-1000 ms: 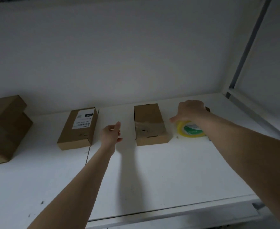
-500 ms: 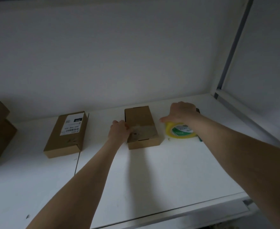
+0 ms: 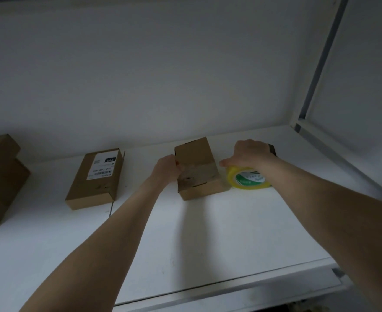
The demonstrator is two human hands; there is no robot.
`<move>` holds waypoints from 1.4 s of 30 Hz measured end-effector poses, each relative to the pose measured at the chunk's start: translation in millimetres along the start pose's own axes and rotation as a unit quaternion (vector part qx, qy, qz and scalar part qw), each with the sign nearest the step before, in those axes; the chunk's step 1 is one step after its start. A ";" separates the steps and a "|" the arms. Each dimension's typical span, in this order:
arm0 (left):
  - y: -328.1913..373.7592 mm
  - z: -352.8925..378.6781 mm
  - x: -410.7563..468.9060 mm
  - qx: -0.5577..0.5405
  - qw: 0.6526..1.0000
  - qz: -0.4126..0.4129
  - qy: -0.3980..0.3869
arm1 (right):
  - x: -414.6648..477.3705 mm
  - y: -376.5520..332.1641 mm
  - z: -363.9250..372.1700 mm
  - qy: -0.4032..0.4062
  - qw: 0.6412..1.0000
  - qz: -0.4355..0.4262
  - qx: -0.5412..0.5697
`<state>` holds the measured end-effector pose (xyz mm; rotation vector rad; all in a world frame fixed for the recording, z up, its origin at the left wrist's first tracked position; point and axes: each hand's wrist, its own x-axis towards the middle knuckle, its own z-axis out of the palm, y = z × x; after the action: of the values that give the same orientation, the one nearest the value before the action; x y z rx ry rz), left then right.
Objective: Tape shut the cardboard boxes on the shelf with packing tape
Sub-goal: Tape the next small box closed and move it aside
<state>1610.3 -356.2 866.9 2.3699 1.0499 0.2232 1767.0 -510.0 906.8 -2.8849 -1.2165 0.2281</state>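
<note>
Grip of the right hand (image 3: 250,154) was seen closed from above over the yellow tape roll (image 3: 248,180), the fingers curled round its rim; the roll lay flat on the shelf (image 3: 208,233), just beside the middle box (image 3: 196,170). The left hand (image 3: 166,170) was set against that box's left side with its fingers curled on the edge, so the box was held.

No free end of tape could be made out. If it were stuck down on the roll, time would probably be lost picking at it one-handed. The box looked small and light, so it could be dragged or tipped by a hard pull on the tape unless it was pinned firmly. In such dim light a strip could easily be laid crooked and miss the flap seam.

A dark object (image 3: 272,149) was partly hidden behind the right hand and could not be identified. Further left lay a labelled box (image 3: 97,179), and stacked boxes (image 3: 1,176) stood at the far left. The shelf was white and smooth, backed by a plain pale wall (image 3: 163,75), with a grey metal upright (image 3: 320,59) at the right corner.
</note>
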 end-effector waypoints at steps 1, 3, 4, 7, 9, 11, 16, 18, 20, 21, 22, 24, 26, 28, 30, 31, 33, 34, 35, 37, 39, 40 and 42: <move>2.8 -1.0 -1.1 -0.049 0.999 -0.012 -0.004 | 0.1 -1.8 0.7 -0.001 1.000 -0.005 0.003; 9.6 -3.2 -6.4 -0.137 0.990 -0.038 -0.019 | -0.4 -4.4 2.4 -0.003 1.000 -0.009 0.009; 11.5 -5.0 -9.1 -0.166 0.984 -0.049 -0.035 | -1.2 -5.1 2.9 -0.004 1.000 -0.010 0.011; 8.4 -11.7 -14.4 -0.222 0.970 -0.071 -0.069 | -4.2 -5.5 2.0 -0.005 1.000 -0.009 0.027; 5.0 -13.7 -17.4 -0.216 0.971 -0.069 -0.078 | -6.2 -5.3 0.8 -0.011 0.999 -0.008 0.029; 6.3 -11.5 -21.1 -0.195 0.976 -0.066 -0.071 | -9.3 -6.6 1.1 -0.020 1.000 -0.012 0.009; 4.6 -2.7 -23.6 -0.188 0.979 -0.079 0.007 | -13.9 -2.4 2.7 -0.031 0.999 -0.007 0.020; 1.2 -3.0 -23.6 -0.219 0.971 -0.092 0.015 | -16.6 -0.3 1.8 -0.038 0.999 0.002 0.029; -4.3 -1.1 -21.6 -0.227 0.969 -0.097 0.021 | -18.7 1.0 2.3 -0.042 0.998 0.009 0.039; -7.0 0.3 -20.8 -0.227 0.969 -0.097 0.024 | -19.1 1.4 2.4 -0.045 0.998 0.010 0.043; -9.1 2.1 -20.4 -0.230 0.968 -0.095 0.032 | -19.9 1.8 2.4 -0.049 0.998 0.012 0.048; -10.5 4.7 -20.5 -0.220 0.970 -0.090 0.055 | -21.8 1.8 1.2 -0.063 0.996 0.016 0.053; -7.4 4.6 -22.1 -0.157 0.981 -0.079 0.077 | -23.6 1.3 1.1 -0.074 0.996 0.019 0.045; -5.4 4.5 -24.5 -0.074 0.991 -0.066 0.086 | -24.1 -0.8 2.0 -0.072 0.997 0.018 0.033; -6.7 7.1 -26.4 -0.010 0.994 -0.061 0.093 | -22.2 -3.9 4.0 -0.071 0.997 0.012 0.026; -8.8 9.4 -26.4 0.015 0.993 -0.063 0.094 | -21.0 -5.6 5.4 -0.074 0.997 0.008 0.020; -9.9 13.8 -29.3 0.055 0.991 -0.070 0.098 | -20.1 -9.2 7.1 -0.071 0.997 0.003 0.004; -10.0 15.5 -30.8 0.074 0.989 -0.072 0.103 | -20.4 -10.9 7.7 -0.069 0.998 0.002 -0.003; -11.2 17.4 -30.8 0.096 0.987 -0.074 0.108 | -20.7 -12.4 8.4 -0.066 0.998 0.002 -0.009; -16.4 19.3 -31.5 0.125 0.983 -0.084 0.105 | -21.1 -14.9 9.4 -0.061 0.998 0.002 -0.018; -27.5 20.9 -30.7 0.088 0.988 -0.098 0.086 | -21.6 -16.2 10.2 -0.060 0.998 0.003 -0.020; -32.3 20.5 -32.3 0.048 0.990 -0.108 0.079 | -21.3 -16.2 10.6 -0.060 0.998 0.004 -0.017; -40.0 20.9 -35.8 0.036 0.988 -0.104 0.108 | -20.9 -15.6 10.9 -0.056 0.998 0.003 -0.016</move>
<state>1567.6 -368.5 830.1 2.3153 1.4205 0.3772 1740.0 -514.5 899.7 -2.9388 -1.2389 0.3786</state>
